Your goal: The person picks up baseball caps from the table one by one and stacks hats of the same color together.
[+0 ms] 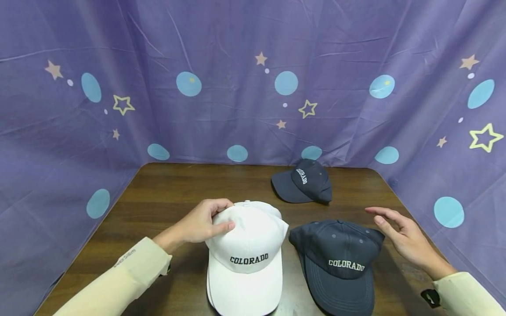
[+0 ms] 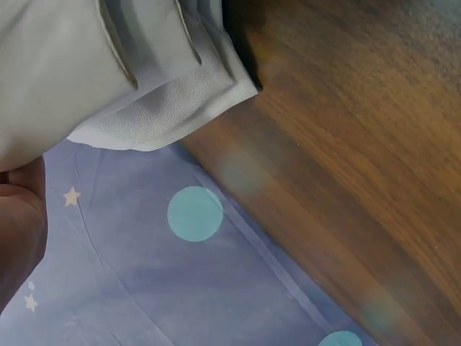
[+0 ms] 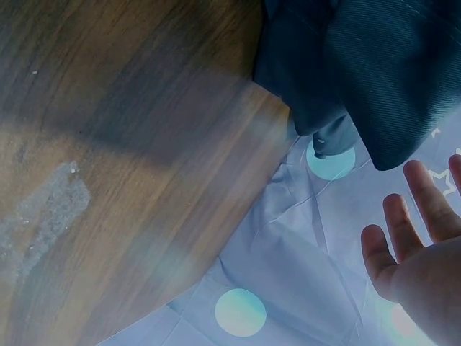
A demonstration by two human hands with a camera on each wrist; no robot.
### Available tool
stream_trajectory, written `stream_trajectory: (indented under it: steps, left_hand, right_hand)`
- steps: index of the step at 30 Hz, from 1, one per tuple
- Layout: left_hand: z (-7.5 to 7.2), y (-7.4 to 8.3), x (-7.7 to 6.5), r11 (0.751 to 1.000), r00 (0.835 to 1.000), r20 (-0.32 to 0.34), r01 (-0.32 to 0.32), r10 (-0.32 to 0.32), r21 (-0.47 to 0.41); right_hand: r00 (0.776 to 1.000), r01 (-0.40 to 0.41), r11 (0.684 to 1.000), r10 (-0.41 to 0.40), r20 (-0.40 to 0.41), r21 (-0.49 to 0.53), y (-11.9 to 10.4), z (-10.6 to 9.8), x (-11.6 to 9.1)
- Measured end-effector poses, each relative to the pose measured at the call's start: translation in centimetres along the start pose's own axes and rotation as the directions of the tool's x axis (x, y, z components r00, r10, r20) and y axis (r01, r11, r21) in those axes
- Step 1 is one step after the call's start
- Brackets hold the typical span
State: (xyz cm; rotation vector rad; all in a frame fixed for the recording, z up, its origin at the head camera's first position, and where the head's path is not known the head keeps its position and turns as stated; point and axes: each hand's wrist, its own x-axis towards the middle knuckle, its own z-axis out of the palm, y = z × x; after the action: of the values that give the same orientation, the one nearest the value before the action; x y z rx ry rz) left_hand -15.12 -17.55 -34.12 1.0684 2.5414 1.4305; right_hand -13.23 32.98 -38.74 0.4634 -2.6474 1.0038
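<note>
A white baseball cap (image 1: pixel 250 237) lettered COLORADO faces me near the table's front, with the edge of another white brim showing under its own. My left hand (image 1: pixel 200 224) grips its crown from the left, thumb on the front panel and fingers behind. Layered white brims (image 2: pixel 162 119) fill the upper left of the left wrist view. Beside it on the right sits a dark navy COLORADO cap (image 1: pixel 340 245), a second brim edge visible below it. Just off that cap's right side, my right hand (image 1: pixel 407 239) hovers with fingers extended, holding nothing.
Another navy cap (image 1: pixel 310 182) lies farther back on the wooden table (image 1: pixel 189 182), its brim toward the left. A purple curtain (image 1: pixel 237 109) with stars and blue dots encloses the back and both sides. A whitish patch (image 3: pixel 47 216) marks the tabletop.
</note>
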Motion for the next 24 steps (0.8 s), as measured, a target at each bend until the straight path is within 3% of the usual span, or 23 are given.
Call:
stream_trajectory:
  steps: [4, 8, 12, 24]
  left_hand:
    - [0.2, -2.0, 0.1, 0.997, 0.999, -0.042, -0.017, 0.02, 0.07]
    - [0.1, -2.9, 0.1, 0.987, 0.994, -0.077, -0.061, 0.073, 0.15]
    - [0.0, -3.1, 0.0, 0.976, 0.99, -0.095, -0.086, 0.107, 0.2]
    - [0.2, -3.0, -0.4, 0.971, 0.991, -0.121, -0.035, 0.065, 0.237]
  right_hand:
    - [1.0, -0.003, 1.0, 0.003, 0.004, -0.008, 0.0, 0.1, -0.1]
    - [1.0, -0.006, 1.0, 0.006, 0.007, -0.013, -0.1, 0.1, -0.1]
    - [1.0, -0.005, 1.0, 0.005, 0.007, -0.011, -0.1, 0.1, -0.1]
    - [1.0, 0.0, 0.999, 0.0, 0.008, -0.037, -0.2, 0.1, 0.3]
